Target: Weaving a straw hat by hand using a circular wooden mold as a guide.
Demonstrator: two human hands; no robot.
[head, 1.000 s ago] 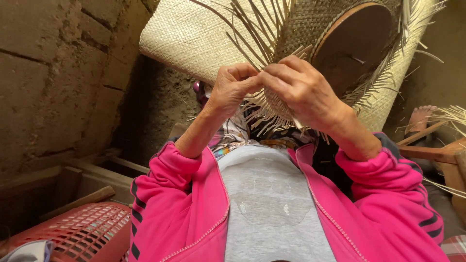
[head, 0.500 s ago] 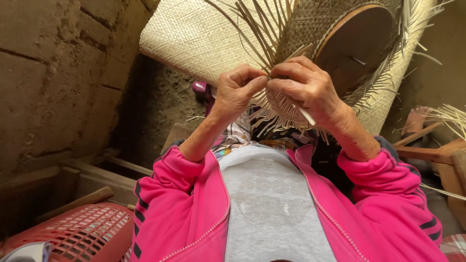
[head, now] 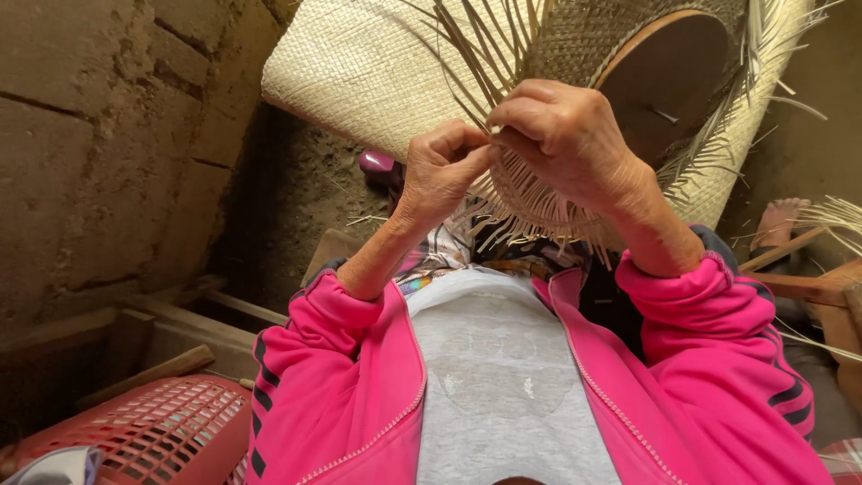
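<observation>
Both hands meet at the woven straw hat [head: 377, 72]. The left hand [head: 444, 171] and right hand [head: 566, 135] pinch loose straw strands [head: 476, 54]. A red plastic basket [head: 153, 431] sits well below the hat.

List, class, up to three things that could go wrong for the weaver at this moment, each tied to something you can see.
1. Both hands, left hand and right hand, pinch thin straw strands; one might snap or slip loose.
2. The loose strand ends below the hands could tangle.
3. The woven hat seems to rest only on the lap and a wooden form, so it might shift.
</observation>
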